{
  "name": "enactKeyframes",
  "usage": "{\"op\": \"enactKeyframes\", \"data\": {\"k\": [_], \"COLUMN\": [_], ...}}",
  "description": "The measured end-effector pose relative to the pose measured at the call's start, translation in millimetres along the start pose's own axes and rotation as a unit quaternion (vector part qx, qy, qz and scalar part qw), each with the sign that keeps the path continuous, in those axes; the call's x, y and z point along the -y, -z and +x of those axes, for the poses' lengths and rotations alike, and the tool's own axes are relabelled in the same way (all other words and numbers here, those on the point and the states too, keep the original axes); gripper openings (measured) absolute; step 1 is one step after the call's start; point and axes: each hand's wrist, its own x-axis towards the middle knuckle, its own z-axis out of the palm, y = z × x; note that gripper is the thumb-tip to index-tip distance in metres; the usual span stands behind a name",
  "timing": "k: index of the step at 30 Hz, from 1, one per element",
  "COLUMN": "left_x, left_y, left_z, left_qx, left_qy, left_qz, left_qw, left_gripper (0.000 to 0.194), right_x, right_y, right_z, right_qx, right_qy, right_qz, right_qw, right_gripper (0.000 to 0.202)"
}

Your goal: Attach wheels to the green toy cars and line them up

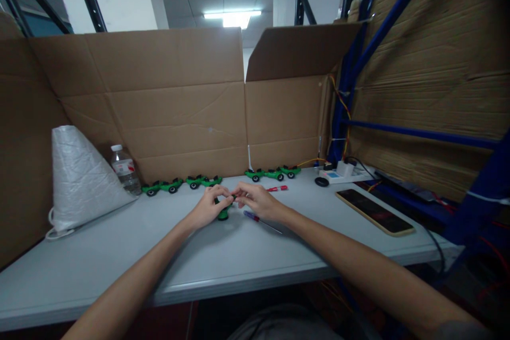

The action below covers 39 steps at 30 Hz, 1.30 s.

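Observation:
Over the middle of the table, my left hand (210, 205) is closed around a green toy car (223, 214) with black parts. The car is tilted, and my fingers cover much of it. My right hand (257, 201) meets the left one at the car's upper end, fingertips pinched together. Whether a small part sits between those fingertips is hidden. Just under my right hand lies a screwdriver (252, 216) with a blue and red handle, its thin shaft pointing towards the front right. A red screwdriver (278, 188) rests behind that hand.
Several green toy cars line the back, in a left group (171, 186) and a right group (274, 174). At left stand a silvery bag (85, 180) and a water bottle (124, 169). A phone (374, 211), a black disc (322, 181) and a power strip (346, 172) lie right. Cardboard (179, 117) walls the back.

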Motion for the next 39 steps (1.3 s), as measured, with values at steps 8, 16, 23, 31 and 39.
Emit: {"op": "enactKeyframes", "data": {"k": [8,16,23,31,39], "left_x": [2,5,4,1,-6], "left_y": [-0.4,0.6,2.4,3.7,4.2], "left_z": [0,1,2,2,0], "left_qx": [0.005,0.001,0.008,0.015,0.022], "left_qy": [-0.023,-0.029,-0.021,-0.019,-0.028], "left_qz": [0.002,-0.004,-0.019,-0.024,-0.023], "left_qw": [1.0,1.0,1.0,0.999,0.999], "left_gripper": [0.032,0.032,0.034,0.034,0.039], "right_x": [4,2,7,12,4], "right_y": [4,5,6,6,3], "right_z": [1,2,2,1,3], "right_qx": [0.005,0.016,0.0,0.009,-0.001], "right_qy": [0.079,0.13,0.108,0.021,-0.003], "right_qz": [-0.142,-0.192,-0.148,-0.049,-0.018], "right_qw": [0.987,0.973,0.983,0.999,1.0], "right_gripper": [0.012,0.015,0.02,0.024,0.016]}}
